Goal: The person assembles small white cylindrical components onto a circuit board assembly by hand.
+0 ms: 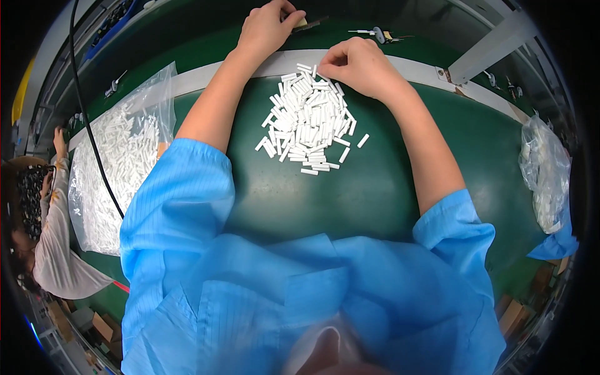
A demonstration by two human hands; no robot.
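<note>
A heap of short white tubes lies on the green table in front of me, with a few strays at its near and right edges. Beyond the heap, past the pale strip, my left hand is closed on a small part with a yellowish piece and a dark, thin end. At the heap's far right edge, my right hand has thumb and fingertips pinched together right beside the tubes. What lies between those fingertips is too small to make out.
A pale strip crosses the green table. Left stands a clear bag of white tubes, with a black cable before it. A shafted part lies beyond. Right: a metal post, a plastic bag. A co-worker works far left.
</note>
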